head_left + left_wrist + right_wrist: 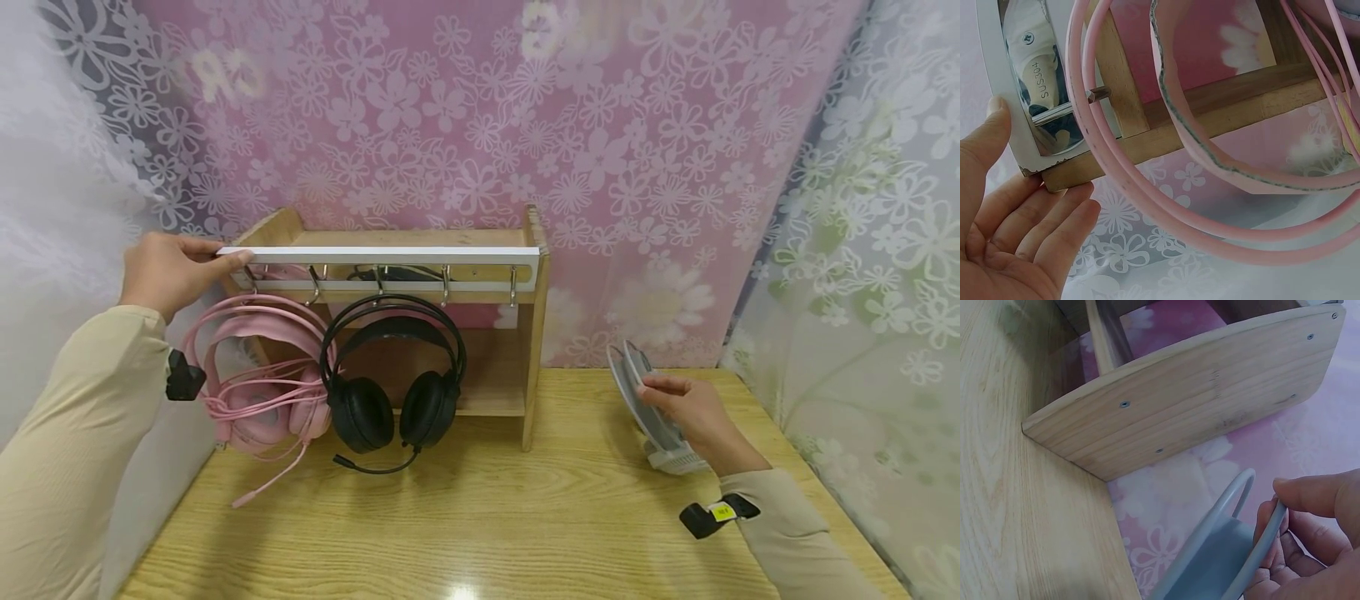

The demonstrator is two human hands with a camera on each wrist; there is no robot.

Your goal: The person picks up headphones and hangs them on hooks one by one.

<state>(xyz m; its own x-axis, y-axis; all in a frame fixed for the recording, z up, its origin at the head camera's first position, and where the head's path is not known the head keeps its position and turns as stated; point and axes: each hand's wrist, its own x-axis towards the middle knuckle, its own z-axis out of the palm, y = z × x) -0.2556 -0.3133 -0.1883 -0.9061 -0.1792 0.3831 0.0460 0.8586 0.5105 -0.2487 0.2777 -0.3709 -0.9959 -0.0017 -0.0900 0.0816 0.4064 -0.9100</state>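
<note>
Grey headset (654,423) is over the right side of the wood-grain table (487,517), well apart from the wooden shelf (534,358). Right hand (693,417) pinches one headband tube, thumb against fingers. Left hand (168,271) grips the left end of the white hook rail (382,252), thumb in front, fingers behind the shelf corner.

Handling, judged by eye: light, tubes stiff but springy, pad between them soft, smooth finish maybe a bit slick. Pivots and ear cups look like the fragile bits. Best hold: headband crown, both tubes.

Orientation: crown up and tipped left toward the shelf, pale lower end down and right; long axis slants between. Can't tell if the lower end touches the table.
</note>
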